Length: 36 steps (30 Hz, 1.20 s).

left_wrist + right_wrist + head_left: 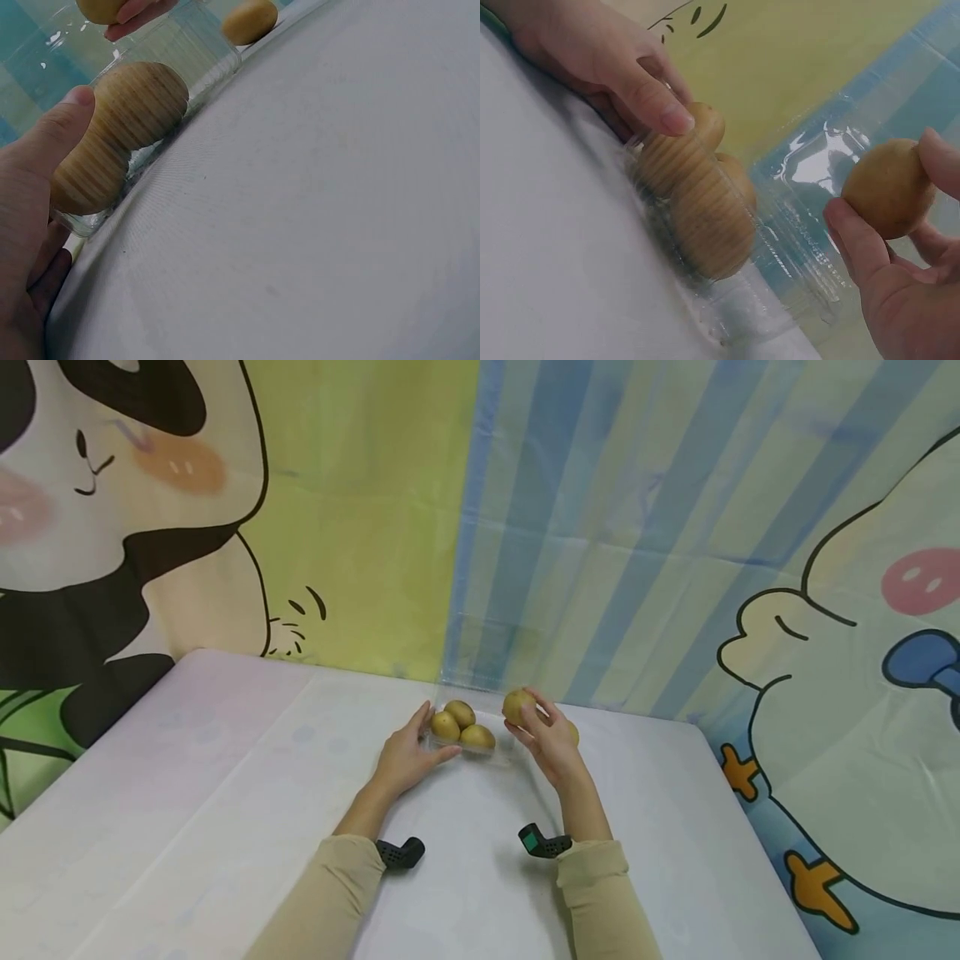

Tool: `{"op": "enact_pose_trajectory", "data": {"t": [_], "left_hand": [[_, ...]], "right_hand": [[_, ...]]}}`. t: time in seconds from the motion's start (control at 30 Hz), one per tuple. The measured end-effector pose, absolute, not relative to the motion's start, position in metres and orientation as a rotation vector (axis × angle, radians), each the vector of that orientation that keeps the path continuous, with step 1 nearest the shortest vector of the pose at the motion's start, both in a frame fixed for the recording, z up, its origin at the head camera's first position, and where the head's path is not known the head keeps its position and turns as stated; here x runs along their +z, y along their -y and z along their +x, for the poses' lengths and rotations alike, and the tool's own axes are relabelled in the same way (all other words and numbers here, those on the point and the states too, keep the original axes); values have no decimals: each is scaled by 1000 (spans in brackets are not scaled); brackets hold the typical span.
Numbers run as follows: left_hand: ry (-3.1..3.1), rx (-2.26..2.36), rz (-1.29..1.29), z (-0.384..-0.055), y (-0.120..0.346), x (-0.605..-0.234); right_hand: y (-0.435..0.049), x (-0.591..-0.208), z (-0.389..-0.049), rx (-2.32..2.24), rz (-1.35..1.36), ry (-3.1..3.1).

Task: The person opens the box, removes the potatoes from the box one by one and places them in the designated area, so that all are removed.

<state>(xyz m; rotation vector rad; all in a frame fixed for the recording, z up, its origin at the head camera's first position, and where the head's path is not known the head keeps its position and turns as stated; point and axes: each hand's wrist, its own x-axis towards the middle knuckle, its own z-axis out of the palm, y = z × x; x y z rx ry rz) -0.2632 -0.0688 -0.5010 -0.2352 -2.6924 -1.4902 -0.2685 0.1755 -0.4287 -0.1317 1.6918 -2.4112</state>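
Note:
A clear plastic box (742,319) sits on the table with three potatoes (477,737) in its left part. My left hand (405,758) grips the box's left end, thumb (64,124) on the front wall and the other fingers round the far side. Its lid (821,161) stands raised at the back. Between thumb and fingers, my right hand (553,745) pinches another potato (891,187), held up over the right part of the box. One more potato (251,21) lies on the table right of the box, partly hidden behind the right hand in the head view.
A white cloth covers the table (247,810). Behind it hangs a printed curtain (360,527) with cartoon animals, close to the table's back edge. Black wrist cameras (401,853) are strapped at both cuffs.

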Motion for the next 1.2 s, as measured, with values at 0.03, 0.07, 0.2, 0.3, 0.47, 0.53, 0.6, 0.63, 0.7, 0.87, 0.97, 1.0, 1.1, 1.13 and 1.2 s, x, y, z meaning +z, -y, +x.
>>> {"op": "enact_pose_trajectory", "data": {"t": [0.03,0.07,0.2,0.3,0.47,0.53,0.6,0.63,0.7,0.87,0.97,1.0,1.1,1.13,1.2], "left_hand": [[2693,-1491,-237,-263,69,-501],[2694,-1490,-240,-263,69,-501],[2697,-1472,-242,-262,69,-500],[2699,-1471,-240,-262,69,-499],[2702,-1474,-235,-262,69,-500],[2700,-1474,-236,-262,69,-501],[2699,-1473,-238,-262,69,-501],[2697,-1471,-243,-262,69,-501],[2690,-1471,-249,-262,69,-501],[2679,-1471,-252,-263,69,-501],[2680,-1470,-250,-263,69,-502],[2680,-1471,-250,-263,69,-502],[2682,-1464,-259,-263,69,-503],[2681,-1464,-258,-263,69,-503],[2678,-1466,-261,-263,69,-503]], "right_hand": [[-176,-428,-268,-2411,-128,-1699],[-177,-428,-267,-2405,-129,-1711],[-177,-428,-265,-2357,-103,-1817],[-177,-430,-265,-2321,-85,-1897],[-175,-430,-265,-2296,-72,-2008],[-174,-429,-264,-2278,-63,-2057],[-173,-428,-263,-2261,-49,-2111],[-173,-427,-262,-2254,-45,-2131],[-172,-426,-262,-2234,-44,-2178],[-172,-422,-261,-2164,-24,-2291],[-173,-422,-261,-2142,-6,-2322],[-173,-422,-261,-2142,0,-2324],[-175,-422,-261,-2142,-1,-2332],[-175,-423,-261,-2146,0,-2333],[-176,-423,-261,-2145,-6,-2339]]}}
